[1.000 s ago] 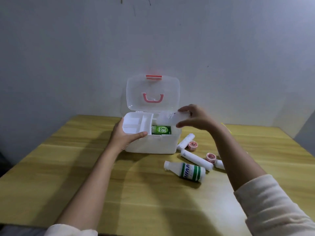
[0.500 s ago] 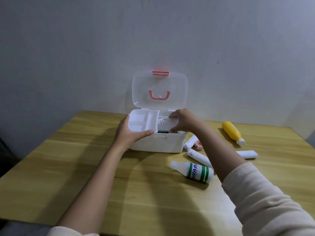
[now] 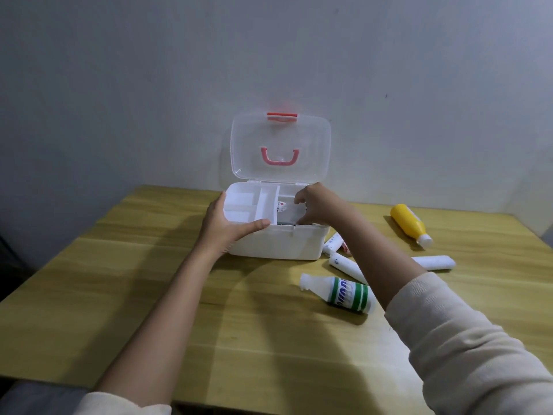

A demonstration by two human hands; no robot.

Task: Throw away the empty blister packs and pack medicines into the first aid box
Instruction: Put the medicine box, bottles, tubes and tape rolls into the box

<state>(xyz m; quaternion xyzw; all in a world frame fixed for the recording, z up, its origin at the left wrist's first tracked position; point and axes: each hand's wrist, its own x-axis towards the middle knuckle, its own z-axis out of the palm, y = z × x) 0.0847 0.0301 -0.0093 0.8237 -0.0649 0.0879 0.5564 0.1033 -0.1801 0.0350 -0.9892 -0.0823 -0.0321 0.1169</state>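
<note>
My left hand [image 3: 223, 227] clamps the front-left corner of the white plastic first aid box [image 3: 276, 244] on the wooden counter [image 3: 149, 295]. My right hand [image 3: 314, 206] pinches a flat white medicine pack [image 3: 284, 211]; I should ease it level into the right compartment. Smooth, round bottles [image 3: 341, 292] lie rightward.

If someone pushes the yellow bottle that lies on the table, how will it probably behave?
The yellow bottle lies on its side on the bare wooden table and looks round, so it would probably roll if pushed across its length. Its surface looks like smooth plastic, perhaps a little slippery to grasp. Whether it is full or light cannot be told.
</note>
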